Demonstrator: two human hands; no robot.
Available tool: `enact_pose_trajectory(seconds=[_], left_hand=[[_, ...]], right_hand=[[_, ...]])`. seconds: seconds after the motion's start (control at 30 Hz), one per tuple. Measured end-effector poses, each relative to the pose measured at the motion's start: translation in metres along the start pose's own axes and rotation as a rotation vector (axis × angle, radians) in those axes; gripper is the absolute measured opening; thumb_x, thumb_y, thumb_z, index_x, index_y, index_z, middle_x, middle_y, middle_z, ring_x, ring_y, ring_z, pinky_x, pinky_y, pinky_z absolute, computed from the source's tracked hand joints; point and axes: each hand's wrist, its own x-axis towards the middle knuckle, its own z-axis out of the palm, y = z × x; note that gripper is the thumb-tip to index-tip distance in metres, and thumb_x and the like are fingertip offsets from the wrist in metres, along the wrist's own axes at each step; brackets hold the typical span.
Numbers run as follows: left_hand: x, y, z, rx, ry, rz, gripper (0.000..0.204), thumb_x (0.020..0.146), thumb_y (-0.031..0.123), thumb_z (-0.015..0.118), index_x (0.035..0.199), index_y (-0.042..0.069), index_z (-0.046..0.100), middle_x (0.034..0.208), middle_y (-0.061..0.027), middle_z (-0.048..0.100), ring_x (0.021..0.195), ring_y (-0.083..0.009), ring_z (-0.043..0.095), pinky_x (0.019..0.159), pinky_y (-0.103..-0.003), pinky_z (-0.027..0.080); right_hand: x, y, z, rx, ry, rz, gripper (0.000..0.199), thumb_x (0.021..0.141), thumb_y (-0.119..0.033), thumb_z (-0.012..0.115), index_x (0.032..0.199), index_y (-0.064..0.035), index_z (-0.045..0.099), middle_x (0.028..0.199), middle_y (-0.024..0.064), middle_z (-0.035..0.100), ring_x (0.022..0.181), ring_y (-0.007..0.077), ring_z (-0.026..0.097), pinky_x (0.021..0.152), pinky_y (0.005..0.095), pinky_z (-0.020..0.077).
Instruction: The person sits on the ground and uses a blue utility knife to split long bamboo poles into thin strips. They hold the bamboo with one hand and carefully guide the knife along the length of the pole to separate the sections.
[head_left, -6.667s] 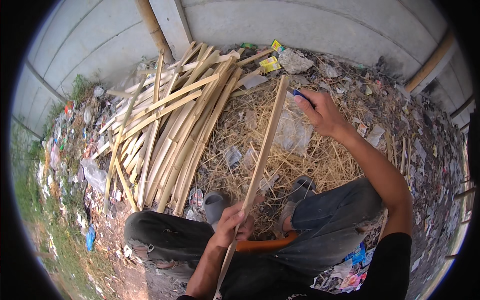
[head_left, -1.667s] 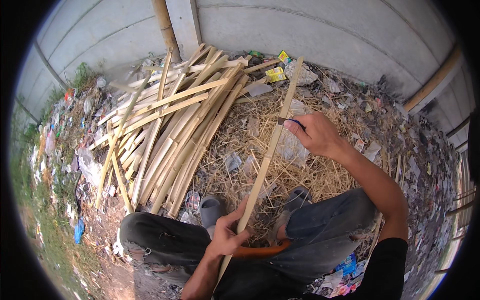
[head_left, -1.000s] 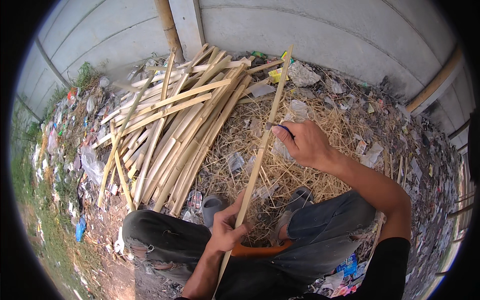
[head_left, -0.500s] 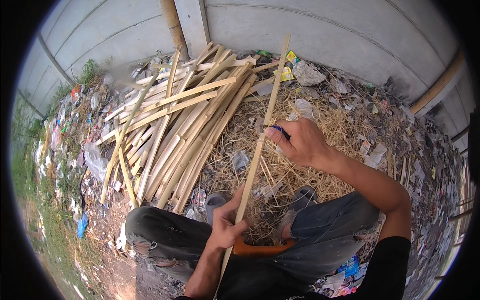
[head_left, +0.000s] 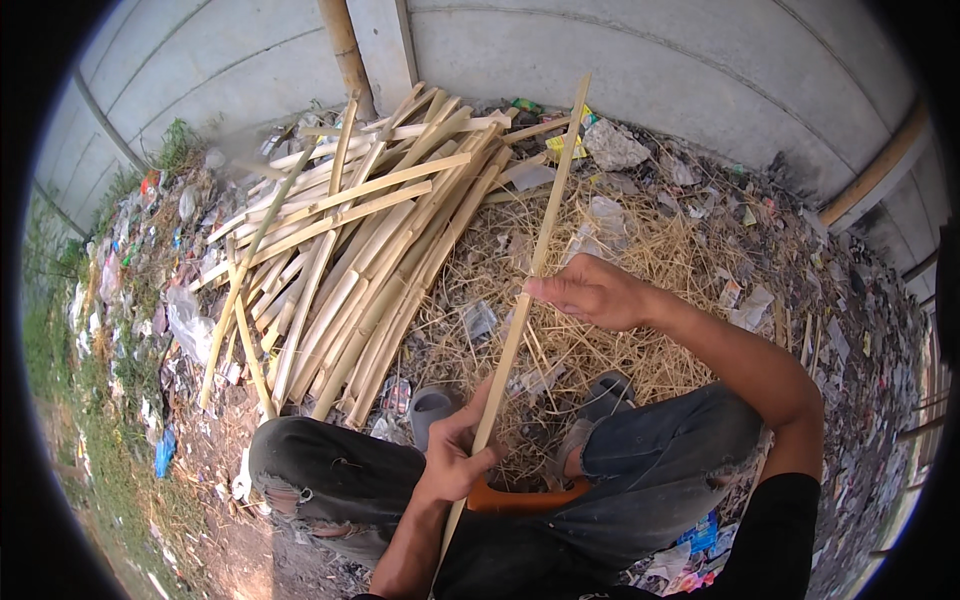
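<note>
A long thin bamboo strip [head_left: 548, 215] runs from my lap up toward the wall. My left hand [head_left: 455, 455] grips its lower part just above my knees. My right hand [head_left: 590, 292] is closed around the strip at its middle, and a small dark tool seen there earlier is now hidden in the fist. I sit with both knees bent, in dark torn jeans [head_left: 660, 470], with grey sandals on my feet. An orange thing [head_left: 520, 497] lies across my lap under the strip.
A pile of split bamboo slats [head_left: 360, 250] lies to my left front, fanned against a grey concrete wall [head_left: 650, 60]. Dry straw [head_left: 640, 330] covers the ground ahead. Litter and plastic scraps lie all around, with grass at the far left.
My right hand has slid down the strip toward me, from near its far end to its middle. My left hand has kept its hold low on the strip.
</note>
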Motion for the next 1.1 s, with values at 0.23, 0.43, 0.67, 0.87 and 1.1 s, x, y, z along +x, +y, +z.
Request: enact_pose_trajectory(seconds=[0.23, 0.43, 0.67, 0.87, 1.1], left_hand=[[-0.003, -0.008, -0.013, 0.008, -0.103, 0.007, 0.082, 0.082, -0.019, 0.058, 0.159, -0.007, 0.034, 0.142, -0.0050, 0.052, 0.096, -0.0056, 0.058, 0.077, -0.022, 0.049], [-0.003, -0.012, -0.016, 0.008, -0.075, 0.029, 0.081, 0.083, -0.020, 0.058, 0.159, -0.007, 0.033, 0.158, -0.0088, 0.046, 0.100, -0.0065, 0.060, 0.078, -0.023, 0.051], [-0.004, -0.016, -0.020, -0.039, -0.070, 0.023, 0.081, 0.082, -0.019, 0.058, 0.159, -0.007, 0.034, 0.160, -0.0115, 0.044, 0.102, -0.0077, 0.060, 0.081, -0.025, 0.052], [0.007, -0.001, -0.009, 0.050, 0.026, 0.026, 0.088, 0.074, -0.012, 0.070, 0.156, -0.007, 0.040, 0.085, 0.0002, 0.059, 0.075, -0.0066, 0.051, 0.067, -0.022, 0.042], [0.007, 0.003, -0.011, -0.049, 0.014, -0.043, 0.079, 0.092, 0.011, 0.070, 0.160, -0.003, 0.033, 0.071, 0.0042, 0.046, 0.055, -0.0049, 0.041, 0.050, -0.023, 0.032]], right_hand=[[-0.011, -0.031, -0.001, -0.365, 0.404, -0.143, 0.073, 0.091, -0.075, 0.060, 0.072, -0.0049, 0.070, 0.052, 0.0047, 0.053, 0.051, 0.0225, 0.057, 0.053, 0.0390, 0.0440], [-0.011, -0.026, 0.024, -0.536, 0.445, -0.146, 0.069, 0.094, -0.069, 0.062, 0.074, -0.0033, 0.070, 0.054, 0.0113, 0.059, 0.050, 0.0305, 0.063, 0.051, 0.0436, 0.0482], [-0.003, -0.025, 0.019, -0.244, 0.196, -0.090, 0.071, 0.101, -0.065, 0.053, 0.073, -0.0019, 0.071, 0.053, 0.0124, 0.056, 0.051, 0.0301, 0.056, 0.056, 0.0444, 0.0460], [-0.018, -0.037, 0.020, -0.140, -0.309, -0.267, 0.073, 0.101, -0.059, 0.061, 0.059, 0.0002, 0.054, 0.048, 0.0084, 0.040, 0.048, 0.0203, 0.041, 0.052, 0.0405, 0.0361], [-0.024, -0.038, 0.005, -0.142, 0.148, -0.183, 0.065, 0.104, -0.054, 0.053, 0.073, 0.0033, 0.059, 0.059, 0.0170, 0.052, 0.058, 0.0324, 0.052, 0.062, 0.0459, 0.0428]])
